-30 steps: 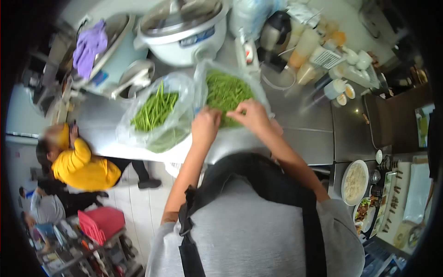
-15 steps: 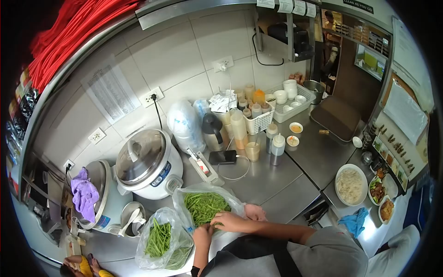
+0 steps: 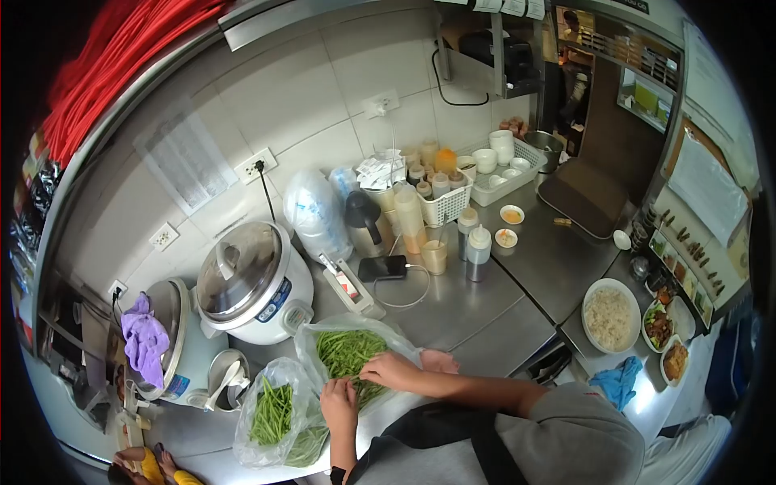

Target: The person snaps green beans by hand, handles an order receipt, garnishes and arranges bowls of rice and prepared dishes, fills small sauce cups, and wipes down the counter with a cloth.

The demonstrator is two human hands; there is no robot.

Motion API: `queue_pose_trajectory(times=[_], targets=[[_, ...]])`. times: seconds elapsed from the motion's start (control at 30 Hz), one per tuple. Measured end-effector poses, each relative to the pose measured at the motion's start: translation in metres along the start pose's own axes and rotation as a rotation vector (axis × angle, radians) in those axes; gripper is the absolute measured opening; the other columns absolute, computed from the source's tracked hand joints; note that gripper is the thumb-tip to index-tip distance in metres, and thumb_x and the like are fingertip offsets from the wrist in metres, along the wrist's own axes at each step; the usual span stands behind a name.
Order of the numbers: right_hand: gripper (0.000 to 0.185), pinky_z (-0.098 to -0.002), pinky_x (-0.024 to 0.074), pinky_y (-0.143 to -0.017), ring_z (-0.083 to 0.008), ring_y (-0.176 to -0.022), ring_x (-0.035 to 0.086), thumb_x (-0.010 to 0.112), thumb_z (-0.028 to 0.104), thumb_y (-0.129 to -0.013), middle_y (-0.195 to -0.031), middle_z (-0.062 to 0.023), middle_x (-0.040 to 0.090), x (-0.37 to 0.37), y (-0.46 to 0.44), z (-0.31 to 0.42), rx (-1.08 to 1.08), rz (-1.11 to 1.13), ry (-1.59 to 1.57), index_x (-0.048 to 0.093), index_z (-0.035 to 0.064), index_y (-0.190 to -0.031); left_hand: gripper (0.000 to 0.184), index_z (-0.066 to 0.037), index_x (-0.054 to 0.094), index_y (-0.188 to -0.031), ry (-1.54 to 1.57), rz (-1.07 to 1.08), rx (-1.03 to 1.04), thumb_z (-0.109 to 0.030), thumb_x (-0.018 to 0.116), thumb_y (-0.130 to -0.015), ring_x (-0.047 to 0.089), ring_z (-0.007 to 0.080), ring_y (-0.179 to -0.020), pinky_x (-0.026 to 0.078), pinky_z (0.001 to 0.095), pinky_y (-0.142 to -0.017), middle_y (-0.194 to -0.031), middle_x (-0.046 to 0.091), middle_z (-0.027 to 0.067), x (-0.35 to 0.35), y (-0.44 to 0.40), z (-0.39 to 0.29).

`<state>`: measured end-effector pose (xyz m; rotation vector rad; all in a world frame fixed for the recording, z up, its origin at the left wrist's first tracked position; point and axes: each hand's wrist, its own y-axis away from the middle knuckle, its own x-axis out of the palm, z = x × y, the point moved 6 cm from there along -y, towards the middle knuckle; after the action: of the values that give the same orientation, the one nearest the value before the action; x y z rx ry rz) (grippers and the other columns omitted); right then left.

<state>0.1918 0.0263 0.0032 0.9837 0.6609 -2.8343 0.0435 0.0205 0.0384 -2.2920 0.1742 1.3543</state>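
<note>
My left hand (image 3: 339,402) and my right hand (image 3: 391,372) are close together at the near side of an open clear plastic bag (image 3: 404,346) of green beans (image 3: 343,346). Both have their fingers pinched, and a thin green bean seems to stretch between the fingertips, partly hidden by them. To the left, a second clear plastic bag (image 3: 303,388) holds cut green beans (image 3: 272,411). A pink cloth (image 3: 439,361) lies under my right forearm.
A white rice cooker (image 3: 275,303) and a larger pot with a purple cloth (image 3: 145,343) stand left. Behind are a phone (image 3: 382,267), squeeze bottles (image 3: 478,252) and a basket (image 3: 444,208). A rice bowl (image 3: 611,315) sits right. Another person's yellow sleeve (image 3: 151,465) shows lower left.
My hands have drawn slightly apart, and a bit of bean shows between them. The whole view has shifted a little; the bags stay in place.
</note>
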Motion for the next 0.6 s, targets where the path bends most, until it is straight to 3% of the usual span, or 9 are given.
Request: queue_pose_trajectory(times=[0.3, 0.33, 0.37, 0.4, 0.43, 0.47, 0.5, 0.6], targets=[[0.028, -0.0343, 0.0467, -0.057, -0.0216, -0.063, 0.061, 0.069, 0.027, -0.08, -0.075, -0.0086, 0.065, -0.02, 0.007, 0.003, 0.176, 0.018, -0.249, 0.064, 0.0078, -0.1, 0.008, 0.0, 0.065, -0.086, 0.07, -0.083, 0.059, -0.005, 0.06, -0.081, 0.055, 0.0354, -0.082, 0.045, 0.0432, -0.074, -0.084, 0.06, 0.0165, -0.009, -0.002, -0.004], [0.028, -0.034, 0.0467, -0.058, -0.0206, -0.063, 0.061, 0.069, 0.027, -0.08, -0.075, -0.009, 0.065, -0.02, 0.01, 0.005, 0.203, 0.04, -0.298, 0.064, 0.0078, -0.1, 0.01, 0.001, 0.065, -0.087, 0.248, -0.105, 0.029, -0.007, 0.06, -0.084, 0.057, 0.0299, -0.077, 0.046, 0.0402, -0.073, -0.084, 0.062, 0.0154, -0.008, -0.006, 0.005], [0.026, -0.0332, 0.0469, -0.058, -0.0173, -0.063, 0.06, 0.069, 0.025, -0.081, -0.076, -0.0092, 0.066, -0.015, 0.011, -0.002, 0.141, -0.012, -0.329, 0.065, 0.0081, -0.101, 0.019, 0.001, 0.067, -0.096, 0.577, -0.097, -0.216, -0.015, 0.059, -0.089, 0.058, 0.022, -0.074, 0.045, 0.0364, -0.071, -0.088, 0.066, 0.0134, 0.004, -0.001, 0.025], [0.024, -0.0311, 0.0472, -0.057, -0.0136, -0.064, 0.059, 0.068, 0.021, -0.082, -0.077, -0.0067, 0.067, -0.016, 0.011, -0.005, 0.109, -0.053, -0.346, 0.065, 0.0086, -0.102, 0.03, -0.001, 0.067, -0.109, 0.695, -0.039, -0.286, -0.025, 0.057, -0.092, 0.053, 0.0118, -0.071, 0.042, 0.0288, -0.066, -0.091, 0.066, 0.0052, -0.003, -0.005, 0.017], [0.021, -0.0268, 0.0471, -0.058, -0.0097, -0.066, 0.058, 0.067, 0.016, -0.084, -0.078, -0.004, 0.067, -0.015, 0.013, -0.009, 0.199, 0.006, -0.432, 0.065, 0.0081, -0.103, 0.036, -0.004, 0.064, -0.117, 0.847, 0.056, -0.458, -0.03, 0.057, -0.092, 0.045, 0.0064, -0.068, 0.038, 0.0234, -0.062, -0.082, 0.058, -0.0042, -0.004, -0.005, 0.014], [0.02, -0.0235, 0.0467, -0.059, -0.0059, -0.067, 0.056, 0.065, 0.014, -0.086, -0.078, -0.0008, 0.066, -0.023, 0.013, -0.003, 0.202, -0.007, -0.485, 0.066, 0.0082, -0.106, 0.038, -0.005, 0.063, -0.119, 0.983, 0.12, -0.556, -0.032, 0.058, -0.092, 0.037, 0.0039, -0.066, 0.033, 0.0194, -0.06, -0.076, 0.047, -0.0097, -0.007, -0.005, 0.008], [0.021, -0.0248, 0.0482, -0.063, -0.0078, -0.071, 0.059, 0.063, 0.014, -0.087, -0.082, -0.0031, 0.068, -0.034, 0.012, 0.005, 0.273, 0.046, -0.494, 0.066, 0.0073, -0.106, 0.037, -0.005, 0.062, -0.12, 1.163, 0.128, -0.598, -0.029, 0.059, -0.092, 0.036, 0.0033, -0.065, 0.033, 0.0191, -0.06, -0.072, 0.043, -0.0103, -0.003, -0.007, 0.007], [0.021, -0.0229, 0.0481, -0.067, -0.0076, -0.074, 0.059, 0.056, 0.018, -0.093, -0.083, -0.0038, 0.067, -0.045, 0.011, 0.016, 0.286, 0.021, -0.652, 0.066, 0.0038, -0.105, 0.033, -0.004, 0.063, -0.118, 1.398, 0.085, -0.504, -0.023, 0.061, -0.09, 0.039, 0.0026, -0.066, 0.033, 0.0185, -0.059, -0.076, 0.049, -0.0088, -0.01, -0.012, -0.008]])
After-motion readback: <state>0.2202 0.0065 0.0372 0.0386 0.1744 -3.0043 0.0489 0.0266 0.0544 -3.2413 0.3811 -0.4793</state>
